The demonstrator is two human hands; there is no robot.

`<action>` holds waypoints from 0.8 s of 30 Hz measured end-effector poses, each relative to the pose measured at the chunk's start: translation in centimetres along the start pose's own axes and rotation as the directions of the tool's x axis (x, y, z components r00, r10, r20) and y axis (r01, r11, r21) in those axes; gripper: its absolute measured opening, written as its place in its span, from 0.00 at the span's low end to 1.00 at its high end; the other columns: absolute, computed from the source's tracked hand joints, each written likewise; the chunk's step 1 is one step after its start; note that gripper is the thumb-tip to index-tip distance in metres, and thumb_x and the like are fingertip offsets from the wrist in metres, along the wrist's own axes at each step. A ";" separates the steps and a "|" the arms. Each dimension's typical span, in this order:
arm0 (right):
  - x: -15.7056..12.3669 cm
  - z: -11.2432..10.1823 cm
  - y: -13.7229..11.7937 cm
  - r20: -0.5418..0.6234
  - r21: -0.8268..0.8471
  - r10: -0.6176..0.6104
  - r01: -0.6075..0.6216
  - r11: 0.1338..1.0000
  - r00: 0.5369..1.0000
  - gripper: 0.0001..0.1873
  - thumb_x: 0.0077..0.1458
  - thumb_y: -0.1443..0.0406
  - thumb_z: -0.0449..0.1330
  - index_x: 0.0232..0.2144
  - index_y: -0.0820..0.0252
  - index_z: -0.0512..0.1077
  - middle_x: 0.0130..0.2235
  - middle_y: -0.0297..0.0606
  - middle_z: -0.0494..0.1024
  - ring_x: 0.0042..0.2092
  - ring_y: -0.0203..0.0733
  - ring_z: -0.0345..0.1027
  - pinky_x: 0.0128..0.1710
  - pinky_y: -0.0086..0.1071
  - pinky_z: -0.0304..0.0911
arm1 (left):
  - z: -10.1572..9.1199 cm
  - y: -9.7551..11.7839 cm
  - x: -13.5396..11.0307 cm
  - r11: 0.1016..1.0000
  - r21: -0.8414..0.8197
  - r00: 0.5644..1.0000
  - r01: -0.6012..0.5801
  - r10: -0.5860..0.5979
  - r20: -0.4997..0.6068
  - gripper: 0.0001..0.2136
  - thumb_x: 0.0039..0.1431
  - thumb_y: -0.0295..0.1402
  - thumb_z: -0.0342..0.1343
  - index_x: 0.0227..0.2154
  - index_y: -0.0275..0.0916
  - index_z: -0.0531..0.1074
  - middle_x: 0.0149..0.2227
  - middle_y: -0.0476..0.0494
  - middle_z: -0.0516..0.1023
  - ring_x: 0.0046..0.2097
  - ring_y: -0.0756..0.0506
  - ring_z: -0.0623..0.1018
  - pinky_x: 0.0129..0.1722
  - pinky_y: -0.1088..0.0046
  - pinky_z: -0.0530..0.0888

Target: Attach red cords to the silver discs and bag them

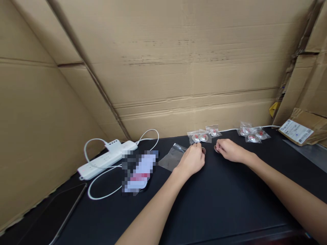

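My left hand (pixel 192 159) is closed, its fingers curled down on the black table top. A small brownish round disc (pixel 203 150) shows at its right edge; I cannot tell whether the fingers grip it. Just left of this hand lies a clear plastic bag (pixel 170 159), flat on the table. My right hand (pixel 229 150) pinches the edge of another small round disc (pixel 216 148), partly hidden by the fingertips. Beyond the hands, several shiny round pieces with red marks (pixel 203 137) lie in small clear packets, and a second group of packets (pixel 252 137) sits farther right.
A white power strip (pixel 107 160) with a plug and looped white cable (pixel 102 198) stands at the left. Beside it is a pixelated phone-like object (pixel 141 172). A dark flat device (pixel 51 214) lies front left. Cardboard walls (pixel 178 68) enclose the table; a labelled carton (pixel 296 131) is at right.
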State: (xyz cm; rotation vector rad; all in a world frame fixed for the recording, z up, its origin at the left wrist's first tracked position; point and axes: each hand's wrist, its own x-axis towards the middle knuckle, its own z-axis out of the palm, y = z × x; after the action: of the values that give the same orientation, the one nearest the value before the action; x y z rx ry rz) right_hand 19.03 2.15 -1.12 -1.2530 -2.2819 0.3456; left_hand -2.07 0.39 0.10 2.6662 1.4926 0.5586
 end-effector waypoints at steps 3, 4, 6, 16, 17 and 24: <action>0.0 -0.2 -0.1 0.037 0.004 0.001 -0.001 1.000 0.999 0.09 0.51 0.74 0.52 0.24 0.57 0.63 0.27 0.36 0.75 0.26 0.37 0.65 0.28 0.29 0.55 | 0.1 0.3 0.1 0.999 0.027 1.000 0.021 -0.021 -0.003 0.09 0.60 0.26 0.43 0.37 0.33 0.69 0.38 0.32 0.76 0.41 0.38 0.77 0.40 0.64 0.71; 0.0 -0.2 -0.1 0.042 -0.009 -0.010 0.010 1.000 0.999 0.10 0.51 0.75 0.52 0.23 0.57 0.63 0.27 0.36 0.75 0.26 0.37 0.65 0.28 0.29 0.55 | 0.2 0.3 0.1 0.999 0.035 1.000 0.024 -0.024 -0.007 0.10 0.61 0.27 0.43 0.37 0.33 0.69 0.38 0.31 0.76 0.41 0.37 0.77 0.40 0.64 0.70; 0.0 -0.1 -0.1 0.028 -0.050 -0.029 0.030 0.998 0.999 0.10 0.51 0.74 0.52 0.22 0.57 0.62 0.27 0.38 0.74 0.27 0.38 0.65 0.29 0.30 0.54 | 0.2 0.4 0.2 0.999 0.045 1.000 0.030 -0.029 -0.008 0.11 0.62 0.28 0.42 0.37 0.33 0.70 0.38 0.31 0.77 0.41 0.37 0.77 0.40 0.64 0.70; 0.0 -0.2 -0.4 -0.022 0.019 0.060 -0.060 0.998 0.998 0.05 0.59 0.69 0.49 0.29 0.58 0.61 0.26 0.37 0.73 0.25 0.37 0.64 0.27 0.29 0.55 | 0.4 -0.8 0.5 0.997 -0.043 0.998 0.065 -0.064 0.008 0.16 0.66 0.35 0.41 0.30 0.37 0.72 0.30 0.38 0.77 0.33 0.42 0.78 0.33 0.69 0.68; 0.0 -0.3 -0.5 -0.025 0.034 0.052 -0.051 0.998 0.998 0.06 0.58 0.70 0.48 0.30 0.58 0.62 0.26 0.36 0.73 0.26 0.37 0.65 0.28 0.29 0.56 | 0.3 -0.9 0.5 0.996 -0.049 0.998 0.068 -0.067 0.010 0.16 0.66 0.34 0.42 0.30 0.37 0.72 0.30 0.38 0.77 0.33 0.42 0.78 0.33 0.70 0.68; 0.2 -0.4 -0.7 0.054 0.100 0.033 -0.038 0.994 0.998 0.14 0.52 0.74 0.47 0.26 0.59 0.71 0.28 0.33 0.77 0.30 0.35 0.70 0.32 0.27 0.60 | -0.8 -0.2 0.2 0.996 -0.001 0.991 0.086 -0.085 0.099 0.12 0.61 0.27 0.46 0.26 0.35 0.73 0.28 0.33 0.77 0.35 0.39 0.79 0.32 0.68 0.66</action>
State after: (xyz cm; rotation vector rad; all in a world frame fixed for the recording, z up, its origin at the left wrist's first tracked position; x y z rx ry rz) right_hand 18.63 1.97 -0.43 -1.2482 -2.2580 0.5052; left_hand -2.37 0.52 0.83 2.5701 1.5661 0.4192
